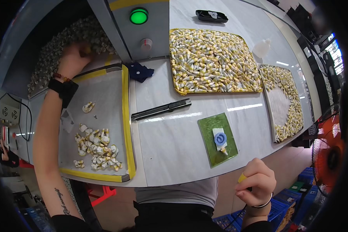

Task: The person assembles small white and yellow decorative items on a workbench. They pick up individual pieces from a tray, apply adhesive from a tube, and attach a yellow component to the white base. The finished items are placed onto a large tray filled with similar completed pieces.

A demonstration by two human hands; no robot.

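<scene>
I see the left hand (74, 62) deep in the grey box (154, 23), at the heap of little pale pieces (50, 58). Its fingers are blurry, so I can't tell if they're wide or pinching something. A soft pinch would be best, so nothing gets squashed. The left forearm (48, 143) runs along the left side of the yellow-edged tray (127, 116), so it should lift high and not brush the loose pieces (92, 141) there. The right hand (258, 183) is past the tabletop's (166, 154) near edge, fingers curled in narrow; I can't tell if anything is tucked inside.
</scene>
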